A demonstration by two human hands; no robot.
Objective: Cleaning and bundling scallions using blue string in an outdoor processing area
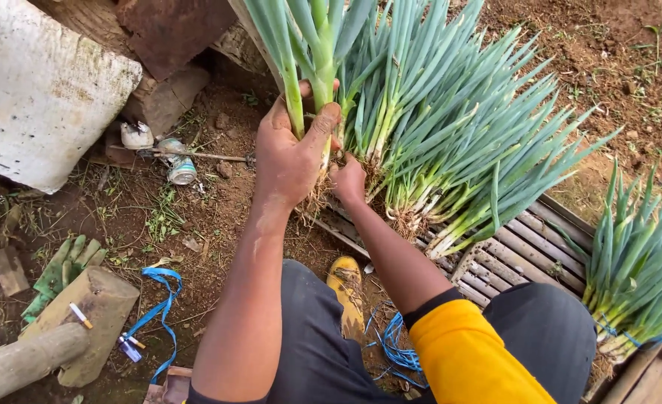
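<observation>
While the left hand (290,153) grips a spring onion bunch (312,60), the right hand (348,182) pinches its roots below.

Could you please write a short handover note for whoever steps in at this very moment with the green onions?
Left hand: closed around a clump of green onions, held upright with the roots hanging below the fist.
Right hand: at the roots just beside the left hand; its fingers are too hidden to tell whether they grip anything.
Done: a large pile of green onions lies on the slatted wooden crate; a tied bunch lies at the far right.
Left: the clump in hand is not yet set down.
Nearby: blue strap and blue string on the soil.
</observation>
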